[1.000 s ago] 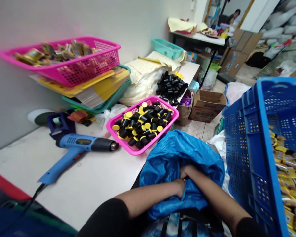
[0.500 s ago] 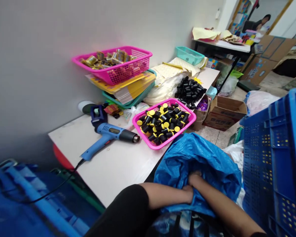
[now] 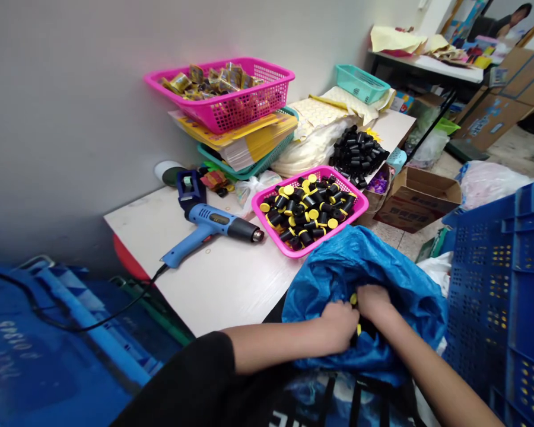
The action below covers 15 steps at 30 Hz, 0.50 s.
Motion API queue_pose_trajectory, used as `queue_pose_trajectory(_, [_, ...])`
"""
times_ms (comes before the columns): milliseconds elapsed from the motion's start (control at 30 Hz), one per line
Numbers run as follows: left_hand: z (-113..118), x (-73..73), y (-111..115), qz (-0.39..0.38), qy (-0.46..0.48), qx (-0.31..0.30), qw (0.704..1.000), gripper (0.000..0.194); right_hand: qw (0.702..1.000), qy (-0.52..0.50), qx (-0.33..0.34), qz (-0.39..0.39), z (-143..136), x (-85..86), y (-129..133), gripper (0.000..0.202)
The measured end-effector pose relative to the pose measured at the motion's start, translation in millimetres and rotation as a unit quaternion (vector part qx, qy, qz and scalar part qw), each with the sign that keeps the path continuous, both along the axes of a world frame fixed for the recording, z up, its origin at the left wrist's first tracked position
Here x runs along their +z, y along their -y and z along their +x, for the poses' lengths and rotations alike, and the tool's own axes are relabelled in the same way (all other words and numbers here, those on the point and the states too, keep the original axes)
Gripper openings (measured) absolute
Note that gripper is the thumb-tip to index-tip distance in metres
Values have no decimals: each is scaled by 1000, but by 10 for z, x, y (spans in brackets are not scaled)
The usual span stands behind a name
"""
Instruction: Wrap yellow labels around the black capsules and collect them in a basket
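Both hands are inside a blue plastic sack (image 3: 324, 279) in front of my lap, higher in its mouth than its bottom. My left hand (image 3: 339, 326) and my right hand (image 3: 374, 301) curl toward each other, their fingers mostly hidden. Between them show small black canisters with yellow caps (image 3: 353, 299), gathered in both hands. Just beyond the sack, a pink basket (image 3: 271, 234) on the table's corner holds many more of these canisters (image 3: 311, 207).
A blue heat gun (image 3: 204, 228) lies on the white table (image 3: 231, 290), its cord trailing left. Behind it, another pink basket (image 3: 213, 115) of wrapped pieces sits on stacked cards. Loose black canisters (image 3: 358, 151) lie farther back. Blue crates (image 3: 485, 284) stand at right. Someone (image 3: 505, 24) sits far off.
My hands have risen from deep in the sack toward its mouth, bringing yellow-capped canisters into sight between them. The view has shifted slightly.
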<state>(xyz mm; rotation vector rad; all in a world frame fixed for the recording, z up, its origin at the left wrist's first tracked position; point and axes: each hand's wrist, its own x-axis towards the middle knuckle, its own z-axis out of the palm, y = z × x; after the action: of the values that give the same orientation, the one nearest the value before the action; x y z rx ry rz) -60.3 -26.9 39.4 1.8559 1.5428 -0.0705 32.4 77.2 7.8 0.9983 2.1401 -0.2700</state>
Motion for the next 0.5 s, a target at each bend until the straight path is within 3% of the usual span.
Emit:
queue_pose_trajectory(67, [-309, 213, 96, 46, -33, 59, 997, 50, 998, -55, 22, -4, 69, 504, -6, 29])
queue_pose_trajectory(133, [-775, 492, 180, 146, -28, 142, 979, 40, 985, -158, 52, -40, 14, 996, -36, 33])
queue_pose_trajectory(167, [-1023, 606, 179, 192, -16, 190, 963, 39, 972, -220, 61, -49, -87, 1198, -79, 33])
queue_pose_trajectory(233, [-1459, 698, 57, 245, -9, 248, 937, 36, 947, -317, 51, 18, -445, 1454, -248, 36])
queue_pose_trajectory(267, [-1622, 663, -56, 256, 4, 265, 929, 35, 937, -344, 45, 50, -684, 1503, -372, 36])
queue_pose_trajectory(333, [-1821, 459, -321, 283, -22, 329, 901, 44, 922, -376, 16, 87, -1193, 1486, -660, 35])
queue_pose_trajectory(400, [-1887, 184, -544, 269, -48, 388, 880, 80, 920, -386, -18, 65, -1585, 1409, -911, 43])
queue_pose_trajectory(467, [-1877, -41, -639, 260, -56, 426, 865, 111, 888, -454, -40, 52, -1704, 1340, -1020, 46])
queue_pose_trajectory(500, [-1852, -115, -631, 271, -54, 436, 856, 117, 857, -510, -49, 48, -1641, 1304, -1008, 41])
